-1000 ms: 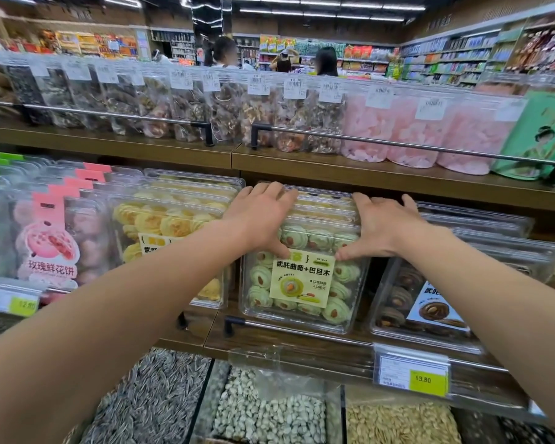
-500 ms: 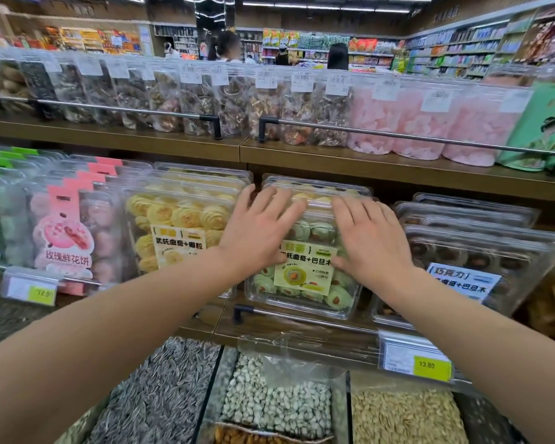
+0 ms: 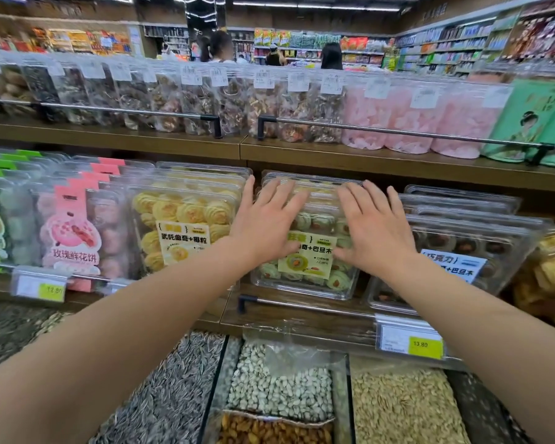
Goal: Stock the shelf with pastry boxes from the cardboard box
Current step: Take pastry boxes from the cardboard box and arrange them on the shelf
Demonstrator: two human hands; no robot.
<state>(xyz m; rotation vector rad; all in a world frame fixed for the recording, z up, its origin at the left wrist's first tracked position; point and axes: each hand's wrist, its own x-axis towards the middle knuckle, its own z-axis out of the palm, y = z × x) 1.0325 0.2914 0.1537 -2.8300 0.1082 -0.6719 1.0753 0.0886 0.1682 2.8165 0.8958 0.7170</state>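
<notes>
Both hands lay flat on the front green pastry box [image 3: 308, 270], which stood tilted on the wooden shelf [image 3: 302, 315] between the yellow pastry box [image 3: 186, 229] and the chocolate pastry box [image 3: 455, 251]. The left hand [image 3: 266, 219] and right hand [image 3: 372, 225] pressed its clear lid, fingers straight and slightly spread, gripping nothing.

Two hands [image 3: 266, 225] press at the centre. Three pink jars [image 3: 407, 123] stand at one o'clock. Two yellow price tags [image 3: 425, 346] show, at five and nine o'clock. Four bulk seed bins [image 3: 282, 386] line up at six o'clock. Two metal shelf rails [image 3: 398, 131] cross at twelve o'clock.
</notes>
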